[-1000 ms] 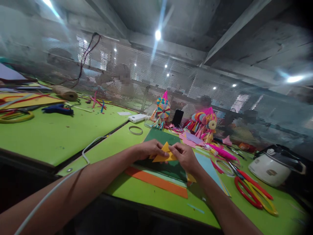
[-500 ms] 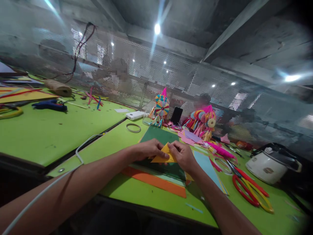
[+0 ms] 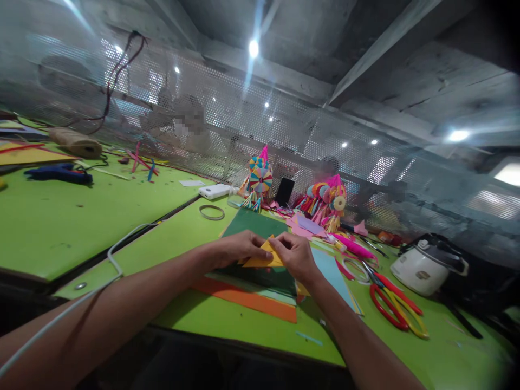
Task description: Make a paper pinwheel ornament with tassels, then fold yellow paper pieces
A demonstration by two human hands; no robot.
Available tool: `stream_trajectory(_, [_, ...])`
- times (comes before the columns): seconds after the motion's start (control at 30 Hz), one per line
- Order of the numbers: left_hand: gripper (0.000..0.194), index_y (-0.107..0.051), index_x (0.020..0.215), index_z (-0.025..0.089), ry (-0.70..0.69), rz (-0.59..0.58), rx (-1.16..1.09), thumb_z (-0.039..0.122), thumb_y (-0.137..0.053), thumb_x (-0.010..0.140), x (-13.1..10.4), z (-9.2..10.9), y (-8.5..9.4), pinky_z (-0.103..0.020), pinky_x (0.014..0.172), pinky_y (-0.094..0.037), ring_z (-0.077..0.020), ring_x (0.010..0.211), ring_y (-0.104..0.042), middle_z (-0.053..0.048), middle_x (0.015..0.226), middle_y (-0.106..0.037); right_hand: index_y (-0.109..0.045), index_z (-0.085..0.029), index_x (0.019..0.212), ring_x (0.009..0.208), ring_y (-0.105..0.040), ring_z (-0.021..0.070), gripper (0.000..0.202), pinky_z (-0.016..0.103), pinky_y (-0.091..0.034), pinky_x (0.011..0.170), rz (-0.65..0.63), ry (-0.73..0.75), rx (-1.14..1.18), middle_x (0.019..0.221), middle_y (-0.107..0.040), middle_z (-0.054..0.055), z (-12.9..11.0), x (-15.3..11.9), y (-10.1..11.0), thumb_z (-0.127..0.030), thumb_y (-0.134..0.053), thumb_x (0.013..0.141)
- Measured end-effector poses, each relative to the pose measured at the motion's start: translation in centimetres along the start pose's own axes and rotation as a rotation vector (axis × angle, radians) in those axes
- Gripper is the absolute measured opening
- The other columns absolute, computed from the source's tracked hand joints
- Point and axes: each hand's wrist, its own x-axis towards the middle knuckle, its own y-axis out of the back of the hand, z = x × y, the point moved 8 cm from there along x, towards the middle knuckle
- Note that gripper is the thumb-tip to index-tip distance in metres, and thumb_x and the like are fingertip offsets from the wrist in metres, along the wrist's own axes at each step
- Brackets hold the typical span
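A folded piece of yellow paper point(image 3: 263, 259), roughly triangular, is held between both hands above dark green sheets point(image 3: 264, 280). My left hand point(image 3: 244, 248) pinches its left side, fingers closed. From the right, my right hand point(image 3: 293, 253) grips the upper right edge between thumb and fingers. Beneath the green sheets, an orange sheet point(image 3: 260, 302) sticks out toward me. Light blue paper point(image 3: 331, 276) lies just right of my right wrist.
Two pairs of scissors, red-handled point(image 3: 388, 309) and yellow-handled point(image 3: 410, 319), lie at right near a white rice cooker point(image 3: 418, 268). Paper ornaments point(image 3: 260, 179), a phone point(image 3: 284, 191) and a tape ring point(image 3: 212, 212) sit farther back. A white cable point(image 3: 116, 262) crosses my left forearm.
The view has shifted slightly, so everything sits further left. Both hands still hold the yellow paper; my right fingers have moved slightly along its upper edge.
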Motion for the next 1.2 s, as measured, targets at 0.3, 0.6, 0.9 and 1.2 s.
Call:
stream_trajectory(0.3, [0.034,-0.071,0.075,0.011,0.095,0.014,-0.072,0.039,-0.076,0.057,-0.2,-0.5,-0.1,-0.022,0.048,-0.036,-0.0107,0.047,-0.05,-0.003,0.058,-0.064,-0.056,-0.015,0.068,0.049,-0.037,0.008,0.03,0.02,-0.029,0.045,-0.11,-0.008,0.134,0.054,-0.044,-0.004,0.1,0.2,-1.0,-0.04,-0.051,0.084])
stream_trajectory(0.6, [0.025,-0.071,0.077,0.011,0.065,-0.065,-0.08,0.032,-0.071,0.064,-0.4,0.1,-0.5,-0.019,0.044,-0.031,-0.0088,0.046,-0.05,-0.004,0.059,-0.066,-0.054,-0.016,0.064,0.052,-0.04,0.0088,0.03,0.021,-0.031,0.048,-0.006,-0.009,0.112,0.055,-0.046,-0.003,-0.4,0.1,-0.3,-0.039,-0.053,0.083])
stream_trajectory(0.9, [0.024,-0.071,0.075,0.012,0.071,0.049,-0.09,0.032,-0.073,0.063,-0.2,0.1,0.6,-0.021,0.051,-0.04,-0.0113,0.052,-0.055,-0.005,0.064,-0.068,-0.05,-0.016,0.054,0.048,-0.033,0.0071,0.038,0.02,-0.025,0.043,-0.214,-0.084,0.055,0.049,-0.041,-0.004,-0.1,0.0,-0.8,-0.043,-0.053,0.08])
stream_trajectory(1.2, [0.033,-0.07,0.079,0.011,0.007,0.141,-0.08,0.039,-0.074,0.062,-0.1,0.6,1.7,-0.02,0.05,-0.037,-0.0108,0.055,-0.055,-0.005,0.067,-0.067,-0.058,-0.014,0.074,0.043,-0.047,0.008,0.045,0.019,-0.036,0.042,-0.283,-0.223,0.325,0.055,-0.055,-0.002,1.5,0.0,-1.5,-0.058,-0.049,0.08])
